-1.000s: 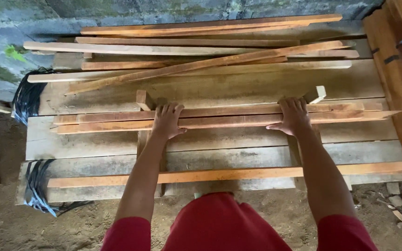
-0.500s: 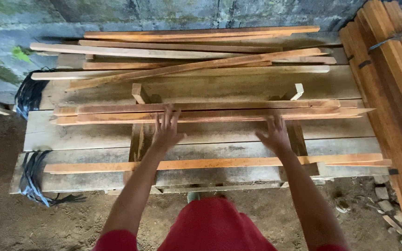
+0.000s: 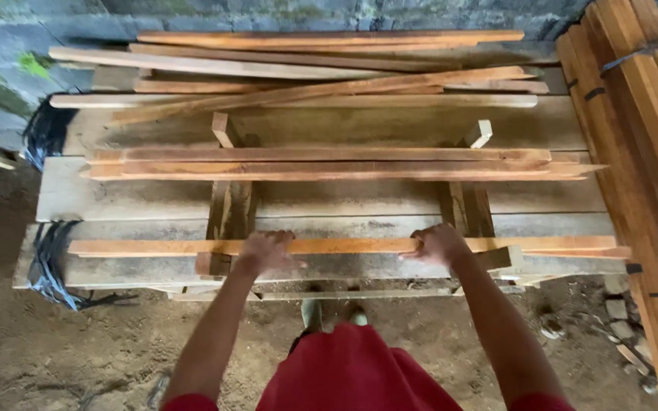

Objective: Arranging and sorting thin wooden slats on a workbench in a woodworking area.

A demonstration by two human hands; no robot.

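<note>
Left hand: the left hand [image 3: 266, 251] is down on the nearest slat [image 3: 344, 246], fingers spread and resting over its top edge, not visibly curled round it.
Right hand: the right hand [image 3: 437, 243] is on the same slat further along, fingers bent over the far edge; whether it's truly clamped, I cannot tell from here.
Slat: long, thin, orange-brown, lying crosswise along the front of the plank bench [image 3: 131, 199], resting on two wooden cross supports [image 3: 230, 209].
Behind it: a second layer of slats [image 3: 329, 164] sits mid-bench, and a loose heap [image 3: 306, 68] lies against the stone wall [image 3: 9, 30].
Off to the side: a strapped bundle of timber [image 3: 641, 129] leans at the right; black strapping [image 3: 47, 259] dangles off the bench's left end.
Risk: that slat is long and whippy, so one loose hand could let an end dip and knock the layer behind or slide off the front edge onto the dirt floor [image 3: 55, 358].
Risk, second: rough-sawn edges and bare palms, so splinters if the hands slide along it.
Change: half a second back both hands were up on the middle layer; now they've dropped to the front slat.
</note>
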